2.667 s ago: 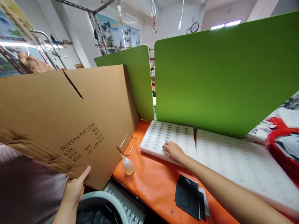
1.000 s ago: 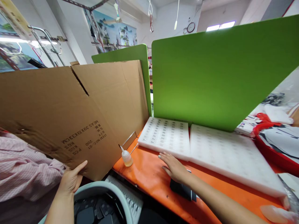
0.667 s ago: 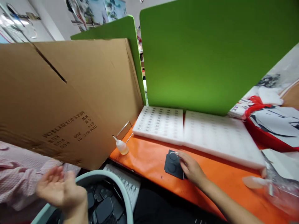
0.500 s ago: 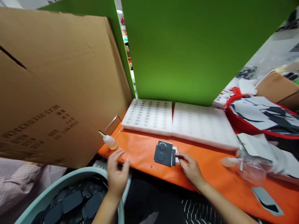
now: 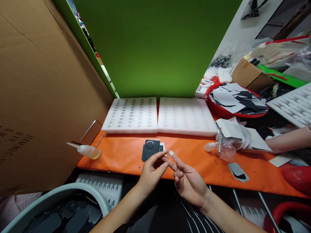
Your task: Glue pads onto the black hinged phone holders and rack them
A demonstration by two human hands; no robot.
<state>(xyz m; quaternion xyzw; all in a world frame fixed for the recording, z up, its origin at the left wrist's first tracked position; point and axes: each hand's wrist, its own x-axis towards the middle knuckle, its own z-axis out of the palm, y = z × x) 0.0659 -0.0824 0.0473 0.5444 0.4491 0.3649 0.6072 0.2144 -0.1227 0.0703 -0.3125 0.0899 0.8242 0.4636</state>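
My left hand (image 5: 154, 170) is over the front edge of the orange table (image 5: 128, 152), its fingers spread and curved, nothing seen between them. Close beside it, my right hand (image 5: 190, 184) is turned partly palm up, with a small white piece (image 5: 171, 153) at the tip of its index finger; the other fingers curl in. Behind the hands lie dark flat pieces (image 5: 151, 150) with ring outlines, partly over a white card. Two white foam trays (image 5: 130, 124) stand side by side at the back, small metal parts in the left one.
At left are a dropper bottle (image 5: 89, 151), a cardboard box (image 5: 36, 81) and a bin of dark pieces (image 5: 97, 197). On the right are a red basket (image 5: 213, 108), plastic bags, a small bottle (image 5: 210, 146) and another person's arm (image 5: 289, 139). A green panel (image 5: 150, 48) stands behind.
The view has shifted right. My left hand has moved from beside the dropper bottle to my right hand. My right hand has left the dark pieces and turned palm up. Another person's arm now shows.
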